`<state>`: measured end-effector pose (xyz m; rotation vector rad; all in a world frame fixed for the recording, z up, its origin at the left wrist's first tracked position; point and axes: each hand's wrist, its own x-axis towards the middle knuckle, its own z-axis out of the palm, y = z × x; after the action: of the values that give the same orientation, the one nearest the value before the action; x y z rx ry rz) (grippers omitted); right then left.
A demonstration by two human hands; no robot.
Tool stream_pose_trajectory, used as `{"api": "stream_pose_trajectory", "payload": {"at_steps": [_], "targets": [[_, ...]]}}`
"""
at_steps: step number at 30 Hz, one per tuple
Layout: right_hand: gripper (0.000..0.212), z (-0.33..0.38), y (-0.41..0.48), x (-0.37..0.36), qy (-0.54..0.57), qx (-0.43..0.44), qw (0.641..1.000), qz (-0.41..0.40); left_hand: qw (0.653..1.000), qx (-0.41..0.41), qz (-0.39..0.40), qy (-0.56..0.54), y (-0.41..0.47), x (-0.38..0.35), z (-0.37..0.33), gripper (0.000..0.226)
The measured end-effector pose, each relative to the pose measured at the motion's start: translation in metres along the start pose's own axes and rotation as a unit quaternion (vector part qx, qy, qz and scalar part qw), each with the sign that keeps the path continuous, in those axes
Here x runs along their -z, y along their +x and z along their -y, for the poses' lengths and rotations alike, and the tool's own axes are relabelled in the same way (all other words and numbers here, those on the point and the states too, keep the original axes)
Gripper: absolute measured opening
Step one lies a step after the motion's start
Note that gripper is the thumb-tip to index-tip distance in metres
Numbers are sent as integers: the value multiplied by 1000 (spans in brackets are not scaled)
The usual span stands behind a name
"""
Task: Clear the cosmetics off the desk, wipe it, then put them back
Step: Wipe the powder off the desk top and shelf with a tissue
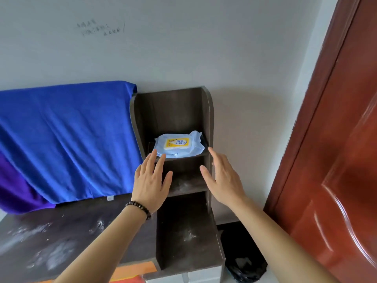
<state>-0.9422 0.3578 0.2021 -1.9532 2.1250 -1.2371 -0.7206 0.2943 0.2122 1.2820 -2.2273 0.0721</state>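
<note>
One pack of wet wipes point(178, 147), pale blue with a yellow lid, is shown lying flat on the top shelf of a dark wooden shelf unit point(173, 111) that stands at the right end of the tabletop point(67, 231). The left hand point(152, 184) is raised just in front of the pack's near left corner, its grip fully open, fingers straight and spread, nothing held. Its fingertips overlap the pack's front edge, but whether contact is made cannot be told. The right hand point(222, 180) is held at the unit's right front edge, its grip likewise open, fingers extended together, nothing held. A dark bead bracelet point(139, 207) is worn on the left wrist. White powdery smears point(51, 256) are seen across the tabletop and on the lower shelves. A blue cloth point(67, 139) is draped left of the unit. A red-brown door point(336, 160) is at the right, and a black plastic bag point(244, 260) lies on the floor beside the unit's base.
</note>
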Motion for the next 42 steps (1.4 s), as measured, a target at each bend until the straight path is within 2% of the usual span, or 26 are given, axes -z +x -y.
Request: {"api": "stream_pose_trajectory", "payload": {"at_steps": [4, 9, 14, 19, 24, 33, 38, 40, 42], "targets": [[59, -11, 69, -32, 14, 36, 999, 17, 999, 29, 17, 10, 39, -31, 22, 55], [54, -18, 112, -75, 13, 79, 995, 58, 999, 12, 39, 13, 71, -61, 46, 56], [43, -25, 142, -96, -53, 93, 991, 87, 996, -7, 85, 9, 94, -85, 65, 56], [51, -27, 164, -113, -137, 75, 977, 143, 994, -30, 107, -10, 95, -96, 86, 59], [53, -33, 165, -118, -137, 68, 980, 129, 995, -43, 85, -31, 95, -101, 89, 57], [49, -36, 167, -118, -174, 114, 972, 108, 996, -47, 60, -40, 100, -104, 88, 53], [43, -35, 172, -119, -137, 74, 981, 118, 997, -37, 58, -38, 100, -103, 86, 51], [34, -33, 180, -115, -121, 50, 988, 87, 997, -25, 67, -40, 100, -102, 84, 50], [37, -32, 188, -113, -125, 25, 990, 62, 997, -13, 70, -42, 101, -101, 82, 48]]}}
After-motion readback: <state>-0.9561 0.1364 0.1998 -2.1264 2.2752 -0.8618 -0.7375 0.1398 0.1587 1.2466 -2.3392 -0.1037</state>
